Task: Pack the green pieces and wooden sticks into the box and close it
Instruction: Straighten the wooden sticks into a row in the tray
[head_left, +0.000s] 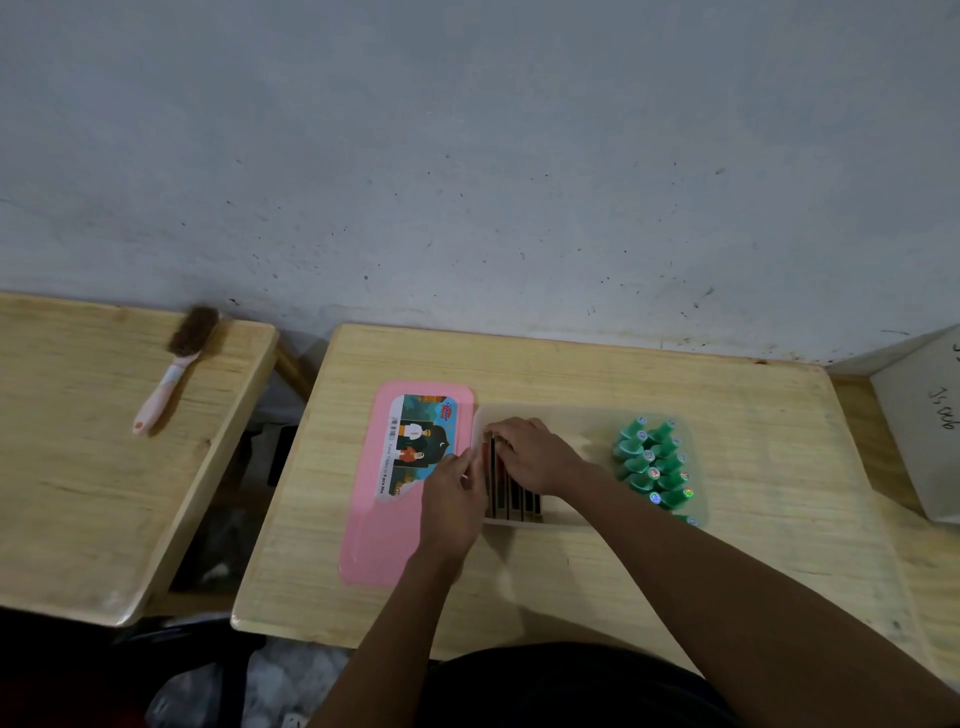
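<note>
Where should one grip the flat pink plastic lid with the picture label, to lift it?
Judging by its pose, take the flat pink plastic lid by its long left edge, coming from the left. That edge lies bare on the wooden table; the left hand covers its right edge.

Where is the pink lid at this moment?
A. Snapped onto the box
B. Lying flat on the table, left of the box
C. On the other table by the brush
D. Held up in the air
B: the pink lid lies flat on the table, left of the clear box.

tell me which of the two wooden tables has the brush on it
The left table: the brush lies on it. The other table holds the box and pink lid.
</note>
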